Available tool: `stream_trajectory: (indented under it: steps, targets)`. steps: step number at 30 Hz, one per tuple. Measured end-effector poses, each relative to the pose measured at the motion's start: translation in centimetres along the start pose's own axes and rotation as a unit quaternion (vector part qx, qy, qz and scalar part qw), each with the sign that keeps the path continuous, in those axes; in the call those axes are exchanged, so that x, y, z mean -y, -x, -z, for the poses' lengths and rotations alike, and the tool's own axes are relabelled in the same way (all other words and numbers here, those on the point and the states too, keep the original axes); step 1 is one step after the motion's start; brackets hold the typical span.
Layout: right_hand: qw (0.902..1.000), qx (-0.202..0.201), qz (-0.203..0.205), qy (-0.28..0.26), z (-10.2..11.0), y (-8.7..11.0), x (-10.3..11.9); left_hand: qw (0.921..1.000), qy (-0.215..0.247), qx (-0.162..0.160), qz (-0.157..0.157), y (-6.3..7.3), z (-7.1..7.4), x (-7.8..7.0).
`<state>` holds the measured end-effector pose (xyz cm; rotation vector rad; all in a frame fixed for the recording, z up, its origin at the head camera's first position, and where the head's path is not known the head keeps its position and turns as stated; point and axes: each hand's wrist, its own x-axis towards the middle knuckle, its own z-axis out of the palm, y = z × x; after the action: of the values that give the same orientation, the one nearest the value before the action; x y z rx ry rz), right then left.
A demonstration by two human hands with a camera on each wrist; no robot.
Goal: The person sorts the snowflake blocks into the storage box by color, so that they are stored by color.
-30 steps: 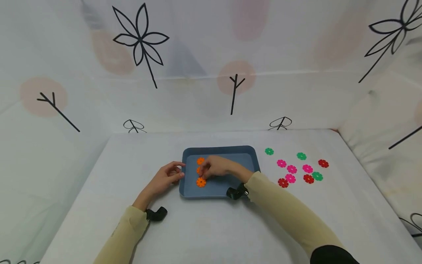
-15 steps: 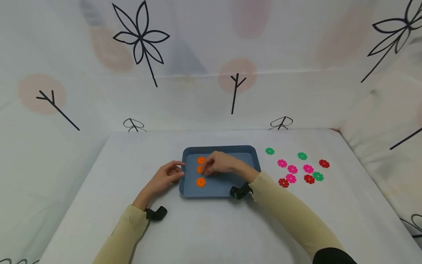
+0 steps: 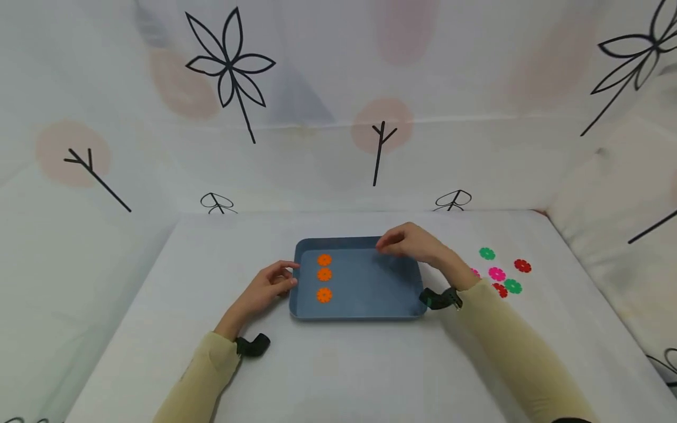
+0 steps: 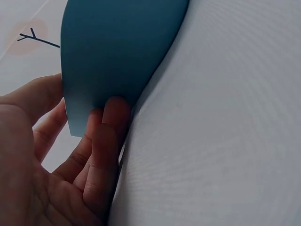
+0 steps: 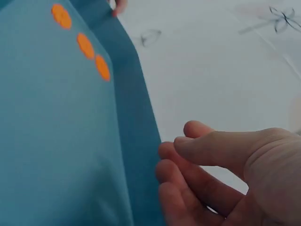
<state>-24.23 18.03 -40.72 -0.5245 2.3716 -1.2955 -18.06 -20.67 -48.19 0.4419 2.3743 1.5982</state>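
A blue-grey tray (image 3: 370,299) lies on the white-covered table. Inside it, along the left, three orange flower-shaped pieces (image 3: 324,274) stand in a column. My left hand (image 3: 267,291) holds the tray's left wall; in the left wrist view its fingers (image 4: 115,113) press the outer side while other fingertips pass behind the rim. Over the tray's far right corner hovers my right hand (image 3: 412,242), fingers loosely bent. The right wrist view shows no piece between its thumb (image 5: 193,146) and fingers.
Right of the tray lie loose flower-shaped pieces: green (image 3: 487,254), pink (image 3: 496,274) and red (image 3: 522,266). The right forearm covers some of them. A patterned white cloth wall (image 3: 317,164) rises behind the table.
My right hand has left the orange pieces and moved right, up to the tray's far right corner. The column of orange pieces is now uncovered. My left hand stays at the tray.
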Motion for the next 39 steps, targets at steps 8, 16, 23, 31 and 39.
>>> stream_trajectory:
  steps: [8, 16, 23, 31, 39]
  targets:
    - [0.9952, -0.083, -0.052, -0.005, 4.6, 4.3, -5.1, 1.0000, -0.002, -0.001, 0.007, 0.2, -0.1, -0.1]
    - [0.9811, -0.156, -0.115, 0.003, 6.2, 5.7, -9.1, 1.0000, -0.001, 0.002, 0.007, 0.2, -0.2, -0.1]
    - [0.9796, -0.153, -0.128, 0.027, 6.2, 4.9, -10.0, 0.9999, -0.001, 0.001, 0.014, 0.0, -0.5, 0.0]
    - [0.9807, -0.135, -0.141, 0.009, 5.7, 4.9, -9.8, 0.9998, -0.012, -0.003, 0.016, 0.2, -0.3, -0.3]
    - [0.9757, -0.144, -0.165, 0.007, 5.5, 5.1, -9.5, 0.9999, -0.004, 0.009, 0.006, 1.1, -0.3, -3.5]
